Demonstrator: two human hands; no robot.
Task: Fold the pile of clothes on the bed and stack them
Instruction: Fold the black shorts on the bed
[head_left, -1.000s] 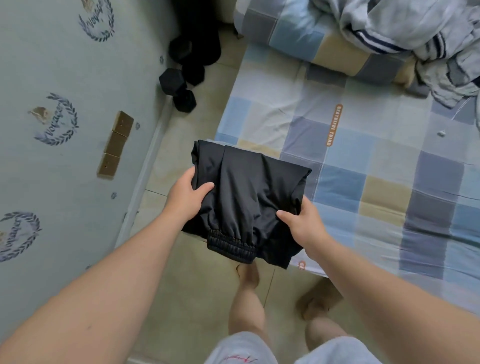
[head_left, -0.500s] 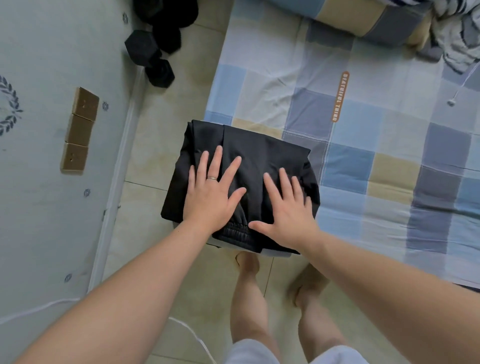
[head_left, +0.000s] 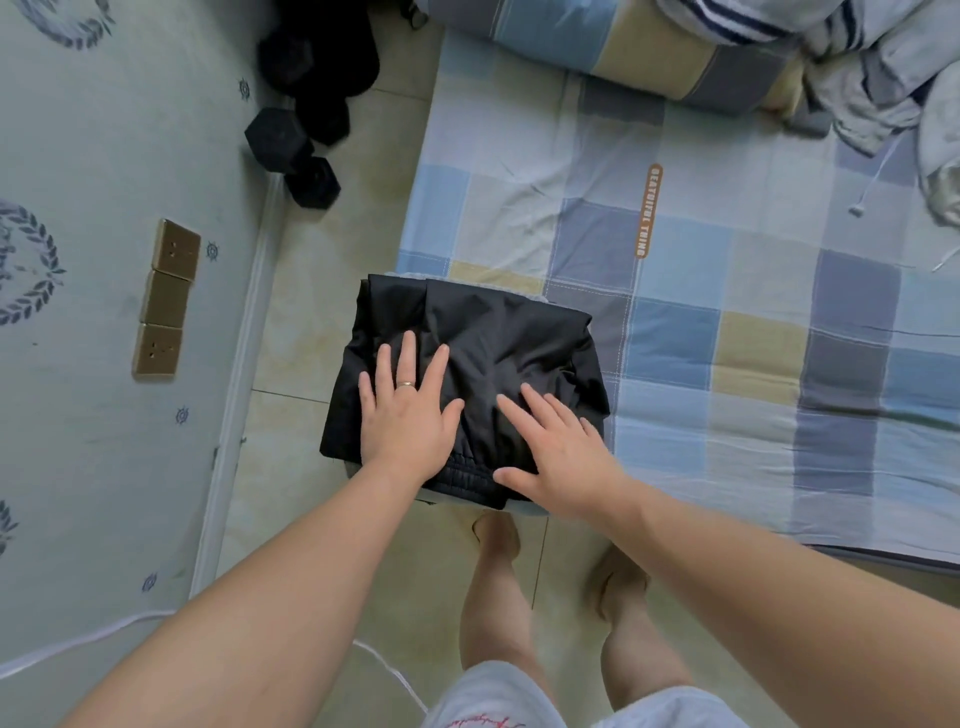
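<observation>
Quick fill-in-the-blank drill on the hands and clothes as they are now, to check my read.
The left hand and right hand press flat on a folded garment coloured ____.
The ring sits on the ____ hand.
The unfolded pile lies on the ____.
Missing: black; left; bed.

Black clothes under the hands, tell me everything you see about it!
The black garment is folded into a rough square, smooth thin-looking fabric with wrinkles. A ribbed elastic band shows at its near edge. It lies flat on the corner of the checked bed. The left hand and right hand press flat on it.
</observation>
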